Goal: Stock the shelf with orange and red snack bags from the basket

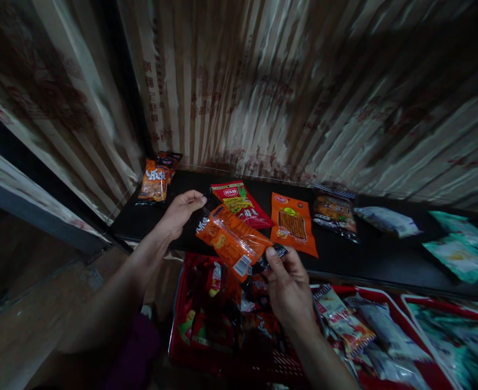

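An orange snack bag with black ends is stretched between my two hands, its printed back and barcode facing up. My left hand pinches the upper left end. At the lower right end, my right hand grips the other black edge between thumb and fingers. Just behind the bag, a red snack packet lies on the black shelf, partly covered by it. An orange packet with a picture of brown sticks lies right of that. A similar orange and black bag leans at the shelf's left end.
Farther right on the shelf lie a dark brown packet, a white packet and green packets. Below the front edge stand red baskets, one under my hands and others rightward, holding several snack bags. A patterned curtain hangs behind.
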{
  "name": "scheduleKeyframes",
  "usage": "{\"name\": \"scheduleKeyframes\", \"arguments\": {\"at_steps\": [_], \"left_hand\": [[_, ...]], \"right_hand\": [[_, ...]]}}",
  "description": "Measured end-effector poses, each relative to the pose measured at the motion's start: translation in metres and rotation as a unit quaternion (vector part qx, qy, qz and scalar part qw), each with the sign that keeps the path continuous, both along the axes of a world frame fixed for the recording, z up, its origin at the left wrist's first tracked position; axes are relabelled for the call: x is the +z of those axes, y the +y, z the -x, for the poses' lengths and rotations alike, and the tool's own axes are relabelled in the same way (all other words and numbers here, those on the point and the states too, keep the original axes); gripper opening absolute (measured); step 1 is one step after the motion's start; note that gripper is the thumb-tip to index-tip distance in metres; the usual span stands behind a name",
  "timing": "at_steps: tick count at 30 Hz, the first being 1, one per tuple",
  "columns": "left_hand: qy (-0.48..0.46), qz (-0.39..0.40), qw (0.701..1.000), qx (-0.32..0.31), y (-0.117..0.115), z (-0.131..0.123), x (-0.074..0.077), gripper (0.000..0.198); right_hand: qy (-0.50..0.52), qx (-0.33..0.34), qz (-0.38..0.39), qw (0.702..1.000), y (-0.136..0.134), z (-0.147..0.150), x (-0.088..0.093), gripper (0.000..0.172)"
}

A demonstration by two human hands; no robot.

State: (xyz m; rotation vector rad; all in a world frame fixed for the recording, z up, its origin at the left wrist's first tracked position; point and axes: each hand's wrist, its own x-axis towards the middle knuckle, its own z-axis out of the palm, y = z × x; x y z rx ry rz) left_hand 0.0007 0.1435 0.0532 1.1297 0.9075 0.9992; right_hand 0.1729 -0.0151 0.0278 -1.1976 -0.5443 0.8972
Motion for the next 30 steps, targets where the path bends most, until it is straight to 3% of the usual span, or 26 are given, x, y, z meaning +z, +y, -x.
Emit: {"name": "scheduleKeyframes", "arguments": {"at_steps": [5, 12, 18, 22, 24, 27, 30], "left_hand": [[0.006, 0.031, 0.999, -0.032, -0.002, 0.002, 0.001, 0.023], [-0.035, 0.078, 0.987, -0.135, -0.002, 0.008, -0.005, 0.025], [-0.076, 0.156, 0.980, -0.099, -0.002, 0.005, -0.006, 0.018], [-0.073, 0.191, 0.974, -0.099, -0.005, -0.001, -0.001, 0.015], [-0.066, 0.196, 0.973, -0.098, -0.006, -0.002, 0.002, 0.014], [-0.054, 0.186, 0.977, -0.086, -0.008, -0.004, 0.006, 0.015], [-0.038, 0.176, 0.981, -0.070, -0.007, -0.004, 0.007, 0.014]], "right_hand": [[0.024, -0.006, -0.010, 1.000, 0.003, 0.001, 0.006, 0.029], [0.058, -0.020, 0.009, 0.998, 0.003, 0.000, 0.015, 0.030], [0.078, -0.031, 0.052, 0.995, 0.007, -0.008, 0.001, 0.030], [-0.089, -0.093, 0.052, 0.990, 0.009, -0.019, -0.010, 0.053], [-0.233, -0.092, 0.019, 0.968, 0.008, -0.023, -0.007, 0.048], [-0.364, -0.026, -0.002, 0.931, 0.003, -0.022, 0.004, 0.028], [-0.409, 0.073, 0.000, 0.910, -0.001, -0.017, 0.011, 0.039]]}}
